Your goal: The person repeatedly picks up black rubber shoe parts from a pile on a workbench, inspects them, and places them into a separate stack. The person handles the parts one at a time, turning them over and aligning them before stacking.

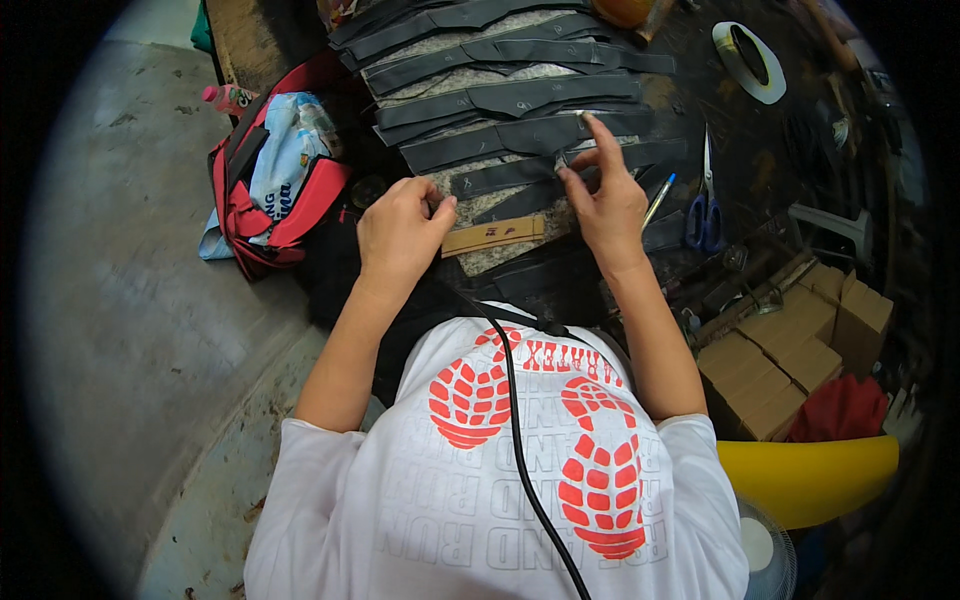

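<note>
Several dark grey strips (545, 95), likely leather or a similar sheet material, lie in overlapping rows on a speckled board (485, 258). My right hand (612, 205) is over their right part, thumb and index finger apart, with the index fingertip at one strip. A small pale spot shows by the thumb tip, too small to name. My left hand (395, 228) is closed at the board's left edge, fingers curled in toward the thumb; what they may hold is hidden. Between the hands lies a tan card template (492, 235) with handwritten marks.
Right of the strips are a pen (658, 200), blue-handled scissors (705, 205) and a tape roll (750, 62). A red bag (310, 205) sits at the left, near a pink-capped bottle (230, 98). Cardboard boxes (790, 345) stand at lower right. A black cable (516, 430) crosses my shirt.
</note>
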A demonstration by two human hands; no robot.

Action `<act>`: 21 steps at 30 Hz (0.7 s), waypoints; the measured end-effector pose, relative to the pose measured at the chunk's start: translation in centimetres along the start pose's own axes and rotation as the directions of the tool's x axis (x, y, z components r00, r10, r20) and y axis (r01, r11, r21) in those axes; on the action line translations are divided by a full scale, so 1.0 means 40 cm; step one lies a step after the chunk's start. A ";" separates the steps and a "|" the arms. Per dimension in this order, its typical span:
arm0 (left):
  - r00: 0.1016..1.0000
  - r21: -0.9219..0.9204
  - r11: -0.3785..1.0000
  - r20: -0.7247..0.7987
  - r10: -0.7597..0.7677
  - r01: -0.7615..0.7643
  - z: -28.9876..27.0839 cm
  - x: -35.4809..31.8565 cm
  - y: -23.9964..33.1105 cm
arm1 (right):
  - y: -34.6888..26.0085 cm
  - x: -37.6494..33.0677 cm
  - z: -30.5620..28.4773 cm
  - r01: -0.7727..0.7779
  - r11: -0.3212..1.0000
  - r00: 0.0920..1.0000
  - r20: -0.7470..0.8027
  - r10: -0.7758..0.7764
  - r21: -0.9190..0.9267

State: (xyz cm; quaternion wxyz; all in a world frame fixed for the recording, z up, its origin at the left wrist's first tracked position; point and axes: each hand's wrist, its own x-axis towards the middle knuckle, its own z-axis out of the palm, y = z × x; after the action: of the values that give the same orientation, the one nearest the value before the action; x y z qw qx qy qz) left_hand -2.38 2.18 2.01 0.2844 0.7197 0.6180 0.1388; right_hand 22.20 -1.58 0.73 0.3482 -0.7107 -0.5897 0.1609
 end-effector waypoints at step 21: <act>0.747 0.139 0.735 0.082 0.660 -0.664 0.118 0.056 0.084 | 0.112 -0.160 -0.124 -0.050 0.998 0.994 -0.091 0.053 0.033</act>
State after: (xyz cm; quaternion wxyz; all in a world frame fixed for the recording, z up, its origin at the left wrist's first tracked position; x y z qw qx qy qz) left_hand 3.37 2.97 -0.15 0.1665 0.9144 0.3270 0.1712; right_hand 27.00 -9.46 -0.02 0.3816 -0.7269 -0.5520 0.1459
